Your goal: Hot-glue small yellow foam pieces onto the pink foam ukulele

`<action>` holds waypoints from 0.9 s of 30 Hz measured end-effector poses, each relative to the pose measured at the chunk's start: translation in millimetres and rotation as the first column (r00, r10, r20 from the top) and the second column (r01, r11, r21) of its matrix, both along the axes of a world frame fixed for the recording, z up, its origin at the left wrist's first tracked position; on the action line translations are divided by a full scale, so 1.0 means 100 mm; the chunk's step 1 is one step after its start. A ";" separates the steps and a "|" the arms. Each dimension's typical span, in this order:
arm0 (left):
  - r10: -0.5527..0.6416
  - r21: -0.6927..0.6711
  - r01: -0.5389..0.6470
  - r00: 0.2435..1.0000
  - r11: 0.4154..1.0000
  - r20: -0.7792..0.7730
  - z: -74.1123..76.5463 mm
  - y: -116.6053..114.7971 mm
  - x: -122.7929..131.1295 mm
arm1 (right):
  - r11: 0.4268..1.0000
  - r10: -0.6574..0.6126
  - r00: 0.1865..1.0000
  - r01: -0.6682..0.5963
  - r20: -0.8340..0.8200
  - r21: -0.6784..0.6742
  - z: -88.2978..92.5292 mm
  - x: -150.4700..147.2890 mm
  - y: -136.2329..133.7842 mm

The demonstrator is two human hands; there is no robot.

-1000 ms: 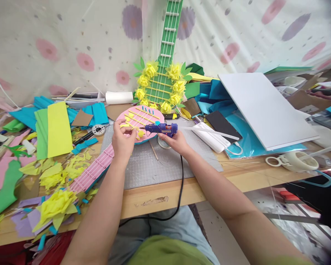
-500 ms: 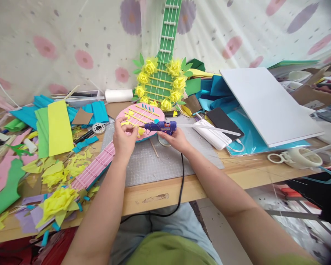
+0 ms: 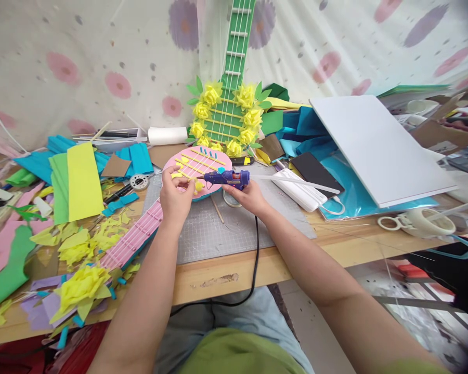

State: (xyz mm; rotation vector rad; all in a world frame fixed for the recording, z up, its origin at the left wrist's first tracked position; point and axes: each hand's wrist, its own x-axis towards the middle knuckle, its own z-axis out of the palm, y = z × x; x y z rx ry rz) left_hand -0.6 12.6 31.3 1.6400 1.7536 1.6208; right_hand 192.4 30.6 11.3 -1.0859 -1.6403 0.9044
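In my right hand (image 3: 252, 196) is a purple hot glue gun (image 3: 228, 178), gripped with its nozzle pointing left and a long clear glue stick (image 3: 296, 181) sticking out of its back. My left hand (image 3: 177, 195) is closed in a pinch at the nozzle tip. A small yellow paper piece (image 3: 198, 185) shows at its fingertips; its shape is partly hidden. Under both hands lies a pink paper guitar (image 3: 187, 156) with yellow bars, white strings and blue pegs, its pink neck (image 3: 134, 234) running toward the lower left.
A green guitar (image 3: 226, 119) edged with yellow paper flowers stands against the curtain. Paper scraps and a yellow flower (image 3: 83, 288) cover the left side. Rightward are a power strip (image 3: 299, 189), a phone (image 3: 317, 174) and a white board (image 3: 382, 145). The black cord (image 3: 256, 254) hangs over the table edge.
Almost nothing differs. Both hands hold the same place with the glue gun's nozzle at the left fingertips; the whole view has shifted very slightly.
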 end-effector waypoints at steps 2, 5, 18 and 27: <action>0.004 -0.001 -0.004 1.000 1.000 0.005 0.00 0.00 0.00 | 1.000 0.013 1.000 -0.013 0.003 0.007 0.01 0.00 -0.01; 0.016 0.008 -0.016 1.000 1.000 0.003 -0.01 0.01 -0.01 | 1.000 0.026 1.000 -0.027 0.010 0.016 0.00 0.00 0.00; 0.023 0.027 -0.023 1.000 0.999 0.020 -0.01 0.02 -0.02 | 0.998 0.052 0.998 -0.053 0.030 0.046 -0.02 0.02 0.02; -0.006 0.017 0.006 1.000 1.000 -0.011 -0.02 0.01 0.00 | 0.999 0.005 0.999 -0.007 0.031 0.050 -0.01 0.02 0.01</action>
